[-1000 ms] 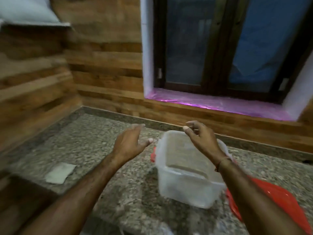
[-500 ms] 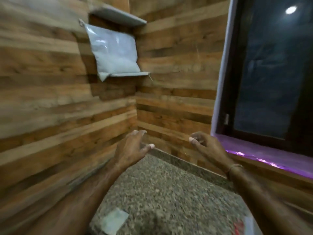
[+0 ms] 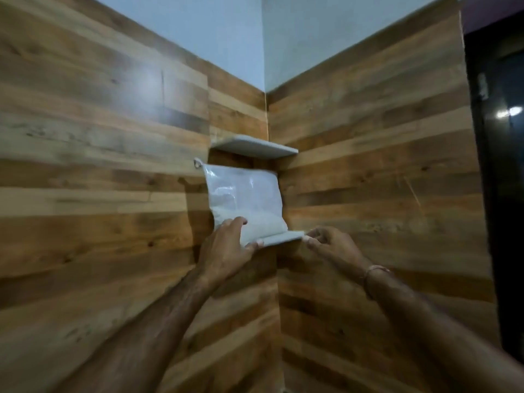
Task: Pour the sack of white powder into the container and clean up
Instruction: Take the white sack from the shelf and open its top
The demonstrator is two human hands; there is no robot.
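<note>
Wood-panelled walls (image 3: 99, 194) meet in a corner, where the left hand (image 3: 224, 251) lays its fingers over the lower left of the one sack of white powder (image 3: 249, 199), thumb under its edge, pinching it. Just right of them, the right hand (image 3: 331, 245) curls its fingers at the tip of the lower shelf (image 3: 283, 238); whether it grips anything is unclear. Both arms reach up, and above the fingers the sack stands on the lower of two shelves, beneath the upper shelf (image 3: 255, 147).

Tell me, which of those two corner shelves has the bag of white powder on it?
The lower shelf: the sack stands on it, its bottom corner pinched by the left hand. The upper shelf juts out just above the sack's top.
</note>
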